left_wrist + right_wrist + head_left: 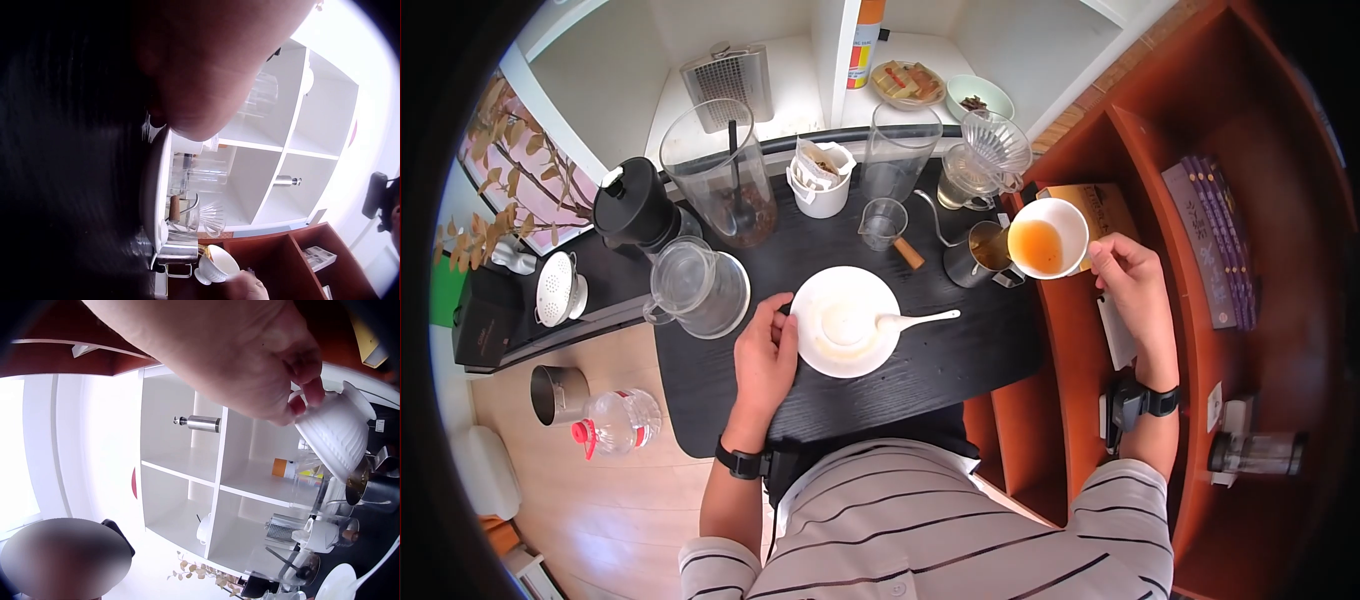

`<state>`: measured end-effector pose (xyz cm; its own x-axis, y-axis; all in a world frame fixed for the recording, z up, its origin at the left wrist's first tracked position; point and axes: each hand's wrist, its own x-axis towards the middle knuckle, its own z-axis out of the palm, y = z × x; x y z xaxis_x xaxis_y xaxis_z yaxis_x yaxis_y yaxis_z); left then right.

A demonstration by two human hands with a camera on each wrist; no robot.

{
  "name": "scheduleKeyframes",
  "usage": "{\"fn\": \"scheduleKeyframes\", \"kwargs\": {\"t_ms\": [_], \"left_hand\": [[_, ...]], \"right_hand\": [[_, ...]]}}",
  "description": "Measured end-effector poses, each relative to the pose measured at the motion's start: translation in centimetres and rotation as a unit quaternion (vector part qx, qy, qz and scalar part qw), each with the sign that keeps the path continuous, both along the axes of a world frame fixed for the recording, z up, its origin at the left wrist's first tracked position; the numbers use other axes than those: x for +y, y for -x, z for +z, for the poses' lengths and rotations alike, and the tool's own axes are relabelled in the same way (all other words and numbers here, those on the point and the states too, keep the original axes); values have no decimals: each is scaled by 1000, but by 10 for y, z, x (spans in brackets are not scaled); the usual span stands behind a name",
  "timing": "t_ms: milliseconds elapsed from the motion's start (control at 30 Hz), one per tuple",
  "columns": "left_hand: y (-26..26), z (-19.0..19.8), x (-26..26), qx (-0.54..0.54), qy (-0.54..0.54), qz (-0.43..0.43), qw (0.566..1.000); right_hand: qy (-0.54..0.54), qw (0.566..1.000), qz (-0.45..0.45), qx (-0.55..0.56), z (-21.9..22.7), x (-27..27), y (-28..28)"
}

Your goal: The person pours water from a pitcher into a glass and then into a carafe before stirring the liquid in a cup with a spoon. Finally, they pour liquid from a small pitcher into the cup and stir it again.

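Observation:
My right hand (1133,285) grips a white cup (1068,222) by its handle side, fingers and thumb pinched there. Amber liquid (1038,247) shows inside the cup, which is tilted to the left. Its lowered rim overlaps the mouth of a metal gooseneck kettle (968,268) in the head view. The right wrist view shows the cup's ribbed side and foot (359,400). On the black table, my left hand (765,355) rests beside a white saucer (825,350), relaxed fingers touching its left rim. A white spoon (925,319) lies across the saucer's right side.
Behind the saucer stand a small glass pitcher with a wooden handle (883,222), a white cup with a drip bag (820,190), and tall glass jars (720,170). A glass dripper (997,145) is at the back right, a lidded glass pot (700,290) left. Red shelving (1060,400) borders the right.

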<state>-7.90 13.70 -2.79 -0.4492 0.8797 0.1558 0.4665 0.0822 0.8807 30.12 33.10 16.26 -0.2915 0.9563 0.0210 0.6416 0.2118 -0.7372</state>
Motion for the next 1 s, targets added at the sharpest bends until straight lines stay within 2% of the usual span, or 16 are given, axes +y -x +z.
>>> {"fn": "scheduleKeyframes", "kwargs": {"t_ms": [267, 567, 1000], "left_hand": [[1, 0, -1, -2, -1, 0, 1000], [1, 2, -2, 0, 0, -2, 1000], [2, 3, -2, 5, -9, -4, 1000]], "right_hand": [[-78, 992, -11, -99, 15, -13, 20], [-195, 971, 3, -136, 22, -20, 31], [-284, 937, 42, -199, 29, -42, 48]]}}
